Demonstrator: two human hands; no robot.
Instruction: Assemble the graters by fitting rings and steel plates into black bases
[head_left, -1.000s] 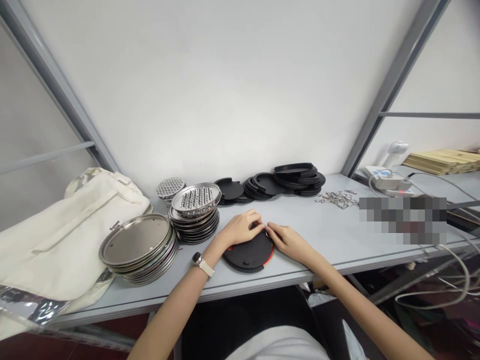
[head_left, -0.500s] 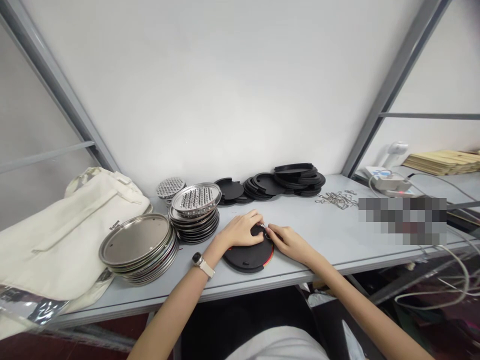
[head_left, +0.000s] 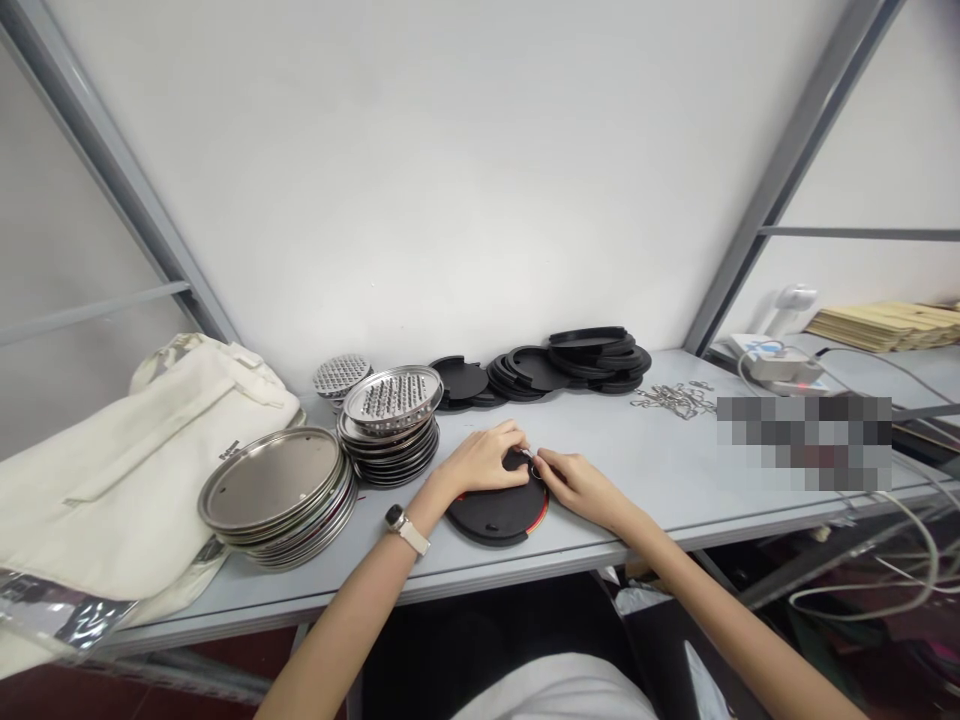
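A round black disc point(head_left: 495, 517) with a small hole near its front and a red-orange strip along its right edge lies on the grey table before me. My left hand point(head_left: 484, 462) rests over its far left part, fingers curled and fingertips pinching one end of a small metal clasp point(head_left: 528, 454). From the right, my right hand point(head_left: 576, 485) closes thumb and finger on the clasp's other end, where a thin ring shows. Both hands meet at the disc's far right edge. How the clasp joins the disc is hidden by the fingers.
To the left are a stack of round metal plates point(head_left: 274, 480), grater-topped round tins point(head_left: 394, 400) and a cream bag point(head_left: 150, 470). Black discs point(head_left: 540, 368) are piled by the wall. Metal clasps point(head_left: 677, 400) lie to the right, near a white box point(head_left: 772, 360) with cables.
Hardly anything differs. My right fingertips have shifted very slightly at the clasp; my left hand and the disc stay in place.
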